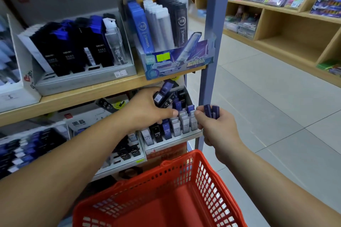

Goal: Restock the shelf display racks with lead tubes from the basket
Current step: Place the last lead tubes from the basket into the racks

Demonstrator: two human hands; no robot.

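lead tubes likely feel light, stiff and slick; your right hand pinches two at 3 o'clock of the rack, your left hand clutches a bundle at 12. grip mid-body.

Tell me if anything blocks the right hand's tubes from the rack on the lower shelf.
Nothing visible blocks the right-hand rows of the rack, beside the purple tubes in the right hand. The left hand, gripping its own bundle, covers rows further left.
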